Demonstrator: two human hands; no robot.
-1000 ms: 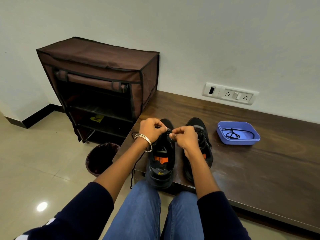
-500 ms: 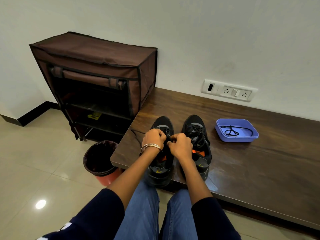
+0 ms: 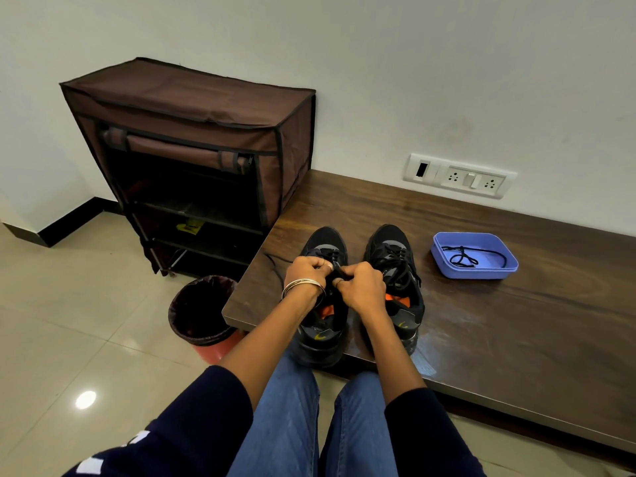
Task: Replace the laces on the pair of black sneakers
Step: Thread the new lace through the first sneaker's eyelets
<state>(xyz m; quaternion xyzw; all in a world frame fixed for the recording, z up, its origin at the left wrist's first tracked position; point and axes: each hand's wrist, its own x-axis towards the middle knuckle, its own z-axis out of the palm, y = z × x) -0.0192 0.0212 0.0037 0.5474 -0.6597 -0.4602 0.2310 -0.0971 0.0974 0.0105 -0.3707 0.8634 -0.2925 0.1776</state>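
Note:
Two black sneakers stand side by side, toes away from me, on a dark wooden bench [image 3: 481, 325]. Over the left sneaker [image 3: 321, 335], my left hand [image 3: 306, 271] and my right hand [image 3: 359, 285] both pinch its black lace [image 3: 339, 268] above the tongue. A loose end of lace [image 3: 273, 263] trails off to the left on the bench. The right sneaker [image 3: 395, 270] is laced and untouched. A blue tray [image 3: 495, 270] to the right holds another black lace [image 3: 463, 258].
A brown fabric shoe rack [image 3: 192, 139] stands against the wall left of the bench. A dark-lined bin [image 3: 201, 309] sits on the tiled floor by the bench corner. A white socket panel [image 3: 459, 175] is on the wall. My knees in jeans are below the bench edge.
The hands stayed on the left sneaker's lace and moved slightly towards me along the shoe. The camera view shifted, so the whole scene sits differently in frame.

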